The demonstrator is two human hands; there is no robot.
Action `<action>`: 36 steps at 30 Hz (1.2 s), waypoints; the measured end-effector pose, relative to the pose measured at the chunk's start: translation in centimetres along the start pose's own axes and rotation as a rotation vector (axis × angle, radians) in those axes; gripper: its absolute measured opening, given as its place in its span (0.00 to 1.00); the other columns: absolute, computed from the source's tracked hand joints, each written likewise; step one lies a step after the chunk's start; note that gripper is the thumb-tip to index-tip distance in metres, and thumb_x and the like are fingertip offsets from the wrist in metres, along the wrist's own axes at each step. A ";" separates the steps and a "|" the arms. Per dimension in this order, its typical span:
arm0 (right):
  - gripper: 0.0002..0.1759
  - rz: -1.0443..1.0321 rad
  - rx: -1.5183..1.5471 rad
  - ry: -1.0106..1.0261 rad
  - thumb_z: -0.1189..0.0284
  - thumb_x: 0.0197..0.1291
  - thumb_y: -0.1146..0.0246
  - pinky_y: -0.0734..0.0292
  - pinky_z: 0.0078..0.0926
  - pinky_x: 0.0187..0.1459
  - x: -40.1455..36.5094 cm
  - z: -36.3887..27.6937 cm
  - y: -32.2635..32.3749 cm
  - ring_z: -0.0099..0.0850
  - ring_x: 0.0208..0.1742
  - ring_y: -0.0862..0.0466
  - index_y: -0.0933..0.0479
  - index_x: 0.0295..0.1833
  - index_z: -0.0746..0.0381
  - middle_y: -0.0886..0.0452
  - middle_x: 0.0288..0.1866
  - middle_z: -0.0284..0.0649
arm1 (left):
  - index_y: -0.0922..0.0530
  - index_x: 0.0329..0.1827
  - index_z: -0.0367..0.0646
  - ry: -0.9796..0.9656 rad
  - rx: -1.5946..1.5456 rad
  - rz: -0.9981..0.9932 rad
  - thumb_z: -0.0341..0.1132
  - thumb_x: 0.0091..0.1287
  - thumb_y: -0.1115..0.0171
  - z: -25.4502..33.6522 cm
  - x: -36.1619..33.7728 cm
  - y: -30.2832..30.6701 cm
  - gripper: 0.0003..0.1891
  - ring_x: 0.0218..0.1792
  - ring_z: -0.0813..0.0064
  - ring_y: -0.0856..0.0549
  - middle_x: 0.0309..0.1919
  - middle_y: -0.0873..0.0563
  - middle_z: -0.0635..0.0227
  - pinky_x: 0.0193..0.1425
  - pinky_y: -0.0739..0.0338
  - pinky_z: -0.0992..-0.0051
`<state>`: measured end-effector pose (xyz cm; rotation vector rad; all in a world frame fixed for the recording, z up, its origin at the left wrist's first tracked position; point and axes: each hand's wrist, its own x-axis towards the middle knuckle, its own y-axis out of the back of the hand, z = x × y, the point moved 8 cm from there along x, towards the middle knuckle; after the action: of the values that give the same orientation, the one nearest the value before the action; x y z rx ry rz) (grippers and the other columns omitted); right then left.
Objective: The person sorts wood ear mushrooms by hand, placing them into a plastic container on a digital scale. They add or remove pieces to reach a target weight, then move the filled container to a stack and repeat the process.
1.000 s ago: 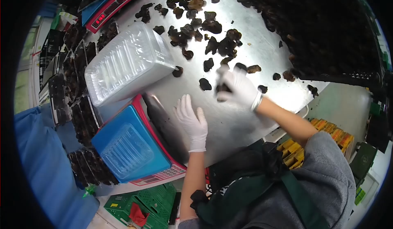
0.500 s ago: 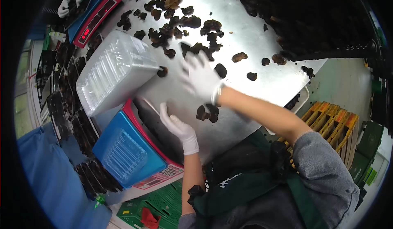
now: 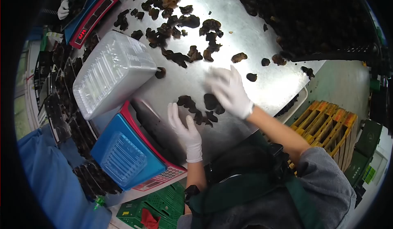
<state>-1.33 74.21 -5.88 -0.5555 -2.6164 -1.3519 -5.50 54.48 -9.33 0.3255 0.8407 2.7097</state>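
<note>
Both my hands wear white gloves above the metal table (image 3: 163,90). My left hand (image 3: 186,134) is open, thumb apart from its raised fingers, beside a small group of dark, ruffled pieces that look like wood ear mushrooms (image 3: 188,103). My right hand (image 3: 233,94) is open with fingers spread and partly blurred; its lower fingers are over another dark mushroom piece (image 3: 211,101). No piece is visibly gripped by either hand. More loose mushrooms (image 3: 189,21) are scattered farther up the table.
Stacked clear plastic trays (image 3: 118,71) stand at left. Beside my left hand, a blue-topped red scale (image 3: 137,153) carries a clear tray (image 3: 123,157). A dark crate of mushrooms (image 3: 319,20) sits upper right. Another person's gloved hand (image 3: 63,10) is near a second scale (image 3: 92,18).
My right hand has moved right and slightly down from the scattered mushrooms. More dark pieces now lie between my hands. The far scale's red reading has changed.
</note>
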 end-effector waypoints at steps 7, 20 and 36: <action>0.18 -0.018 -0.424 0.176 0.56 0.62 0.41 0.37 0.49 0.67 10.3 4.0 -3.8 0.45 0.62 0.29 0.23 0.49 0.57 0.25 0.55 0.46 | 0.32 0.70 0.32 -0.011 -0.003 0.080 0.45 0.76 0.49 -1.7 -0.6 0.4 0.27 0.68 0.53 0.29 0.67 0.28 0.49 0.74 0.38 0.58; 0.22 0.492 -0.668 -1.047 0.60 0.66 0.37 0.30 0.48 0.62 -32.1 27.1 18.5 0.53 0.62 0.25 0.24 0.61 0.59 0.25 0.62 0.55 | 0.28 0.67 0.32 0.041 -0.230 0.119 0.26 0.70 0.48 -2.3 -0.8 1.0 0.22 0.67 0.55 0.27 0.66 0.26 0.51 0.73 0.36 0.61; 0.38 -0.400 0.253 -0.120 0.58 0.50 0.27 0.26 0.41 0.62 -2.8 -3.3 -6.1 0.49 0.61 0.24 0.30 0.66 0.58 0.28 0.65 0.45 | 0.21 0.60 0.40 -0.062 0.144 -0.350 0.17 0.49 0.48 -1.4 2.8 0.6 0.30 0.60 0.57 0.22 0.58 0.20 0.56 0.70 0.32 0.63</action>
<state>-1.25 67.56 -9.38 -0.0795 -3.0529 -1.0718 -8.64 54.19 -9.74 0.2630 0.9765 2.3126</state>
